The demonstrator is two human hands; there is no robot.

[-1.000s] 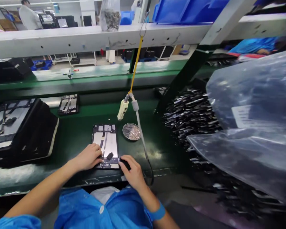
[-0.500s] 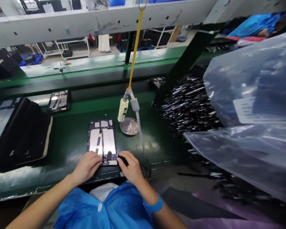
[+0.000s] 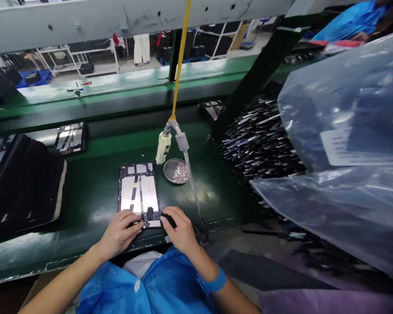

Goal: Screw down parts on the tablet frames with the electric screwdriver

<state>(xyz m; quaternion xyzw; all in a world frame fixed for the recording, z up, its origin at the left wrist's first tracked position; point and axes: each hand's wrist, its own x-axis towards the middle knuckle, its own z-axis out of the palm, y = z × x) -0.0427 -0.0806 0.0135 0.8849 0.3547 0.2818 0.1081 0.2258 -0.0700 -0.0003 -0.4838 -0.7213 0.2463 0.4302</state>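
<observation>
An opened tablet [image 3: 149,192] with a black frame and silver inner plates lies flat on the green bench, its near end towards me. My left hand [image 3: 119,232] is curled over the near left corner, with the fingertips pressed on the tablet's lower part. At the near right corner, the thumb and forefinger of my right hand [image 3: 180,230] close on the tablet's edge. Any small part under the fingertips is hidden. Just beyond it stands a round mesh-patterned dish [image 3: 170,169] holding small shiny metal pieces.
A pale powered screwdriver [image 3: 163,148] hangs from a yellow strap [image 3: 180,56], beside a grey cable [image 3: 192,179]. Stacked tablets [image 3: 26,183] stand left; another tablet [image 3: 70,138] lies behind. Many thin dark strips [image 3: 260,139] and clear plastic bags [image 3: 340,104] crowd the right.
My left hand has shifted slightly at the tablet's near edge, with its fingers reaching a little further right. The right hand keeps its place. The whole view has tilted a little downward.
</observation>
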